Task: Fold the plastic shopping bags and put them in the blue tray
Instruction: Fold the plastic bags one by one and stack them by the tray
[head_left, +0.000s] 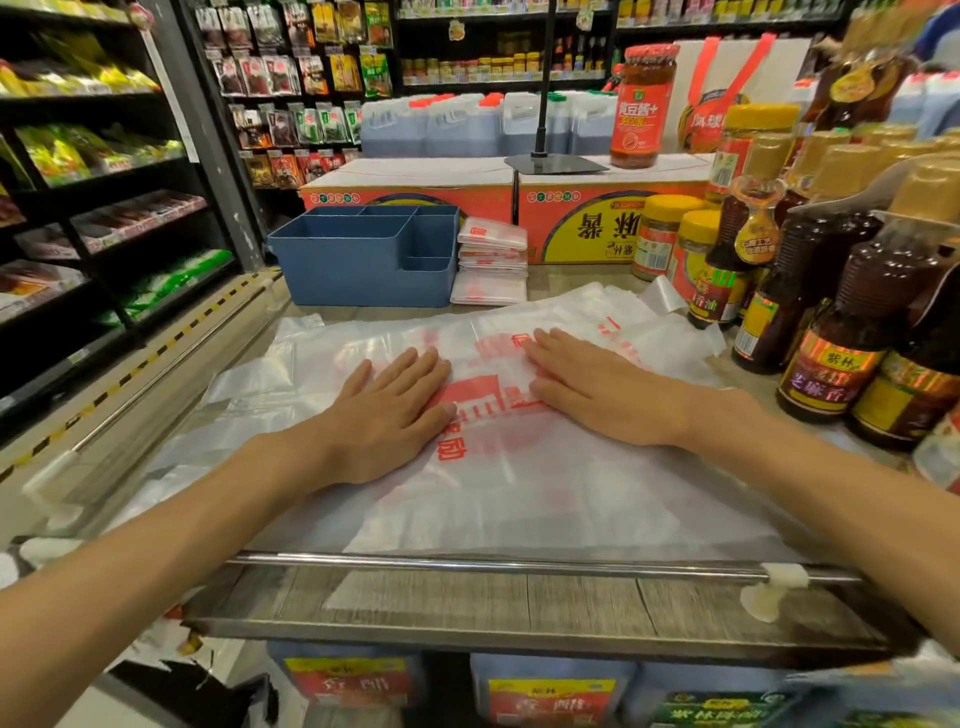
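Smoothing comes first in this step: both hands lie flat on a clear plastic shopping bag (519, 467) with red print, spread across the desk (467, 603). The left hand (384, 415) presses just left of the print's middle and the right hand (597, 389) just right of it, fingers straight and pointing far. Neither hand has a grip on anything; each is wide open, palm down.

The bag looks mostly flat, though its left part is crumpled toward the desk's left edge, and more clear plastic lies under and beyond it to the far right, near the sauce bottles (831, 332). To do this well, I would sweep the palms outward from the middle so trapped air leaves by the open end, then square the side edges before making any crease. Thin film slides easily, so 1 hand should pin it while the other folds.

The blue tray (363, 260) stands at the far left of the desk, its compartments empty as far as the view shows. Just right of it, touching or nearly so, sits a stack of folded bags (491, 260), which I judge to be waiting for the tray. Matching the new fold to that stack's size would let it fit a compartment.
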